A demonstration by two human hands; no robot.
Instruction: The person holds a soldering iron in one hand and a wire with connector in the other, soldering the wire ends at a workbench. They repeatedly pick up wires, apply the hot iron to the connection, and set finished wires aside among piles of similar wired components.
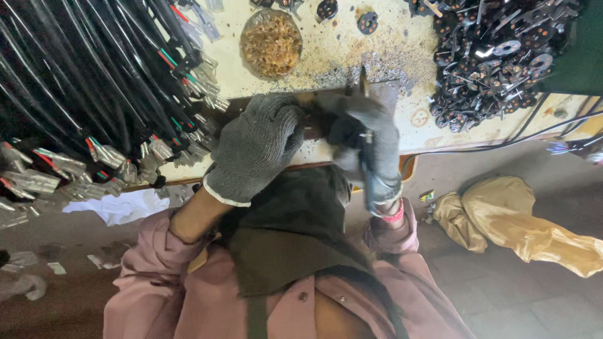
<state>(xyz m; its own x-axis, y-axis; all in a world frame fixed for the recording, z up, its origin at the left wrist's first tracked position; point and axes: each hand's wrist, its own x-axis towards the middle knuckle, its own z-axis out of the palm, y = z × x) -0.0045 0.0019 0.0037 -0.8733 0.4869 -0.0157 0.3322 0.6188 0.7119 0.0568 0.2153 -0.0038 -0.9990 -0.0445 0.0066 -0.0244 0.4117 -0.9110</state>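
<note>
Along the left edge of the surface (352, 56) we see a thick bundle of black cables (81, 81) with stripped coloured wire ends and metal terminals, a stock that looks ready. Near the front edge, our gloved left hand (254, 147) is curled shut over something we cannot make out, and our right hand (367, 147) has its fingers closed on a small dark metal part (363, 81). At the far right corner lies a heap of small black metal pieces (496, 56), so we judge much work remains.
</note>
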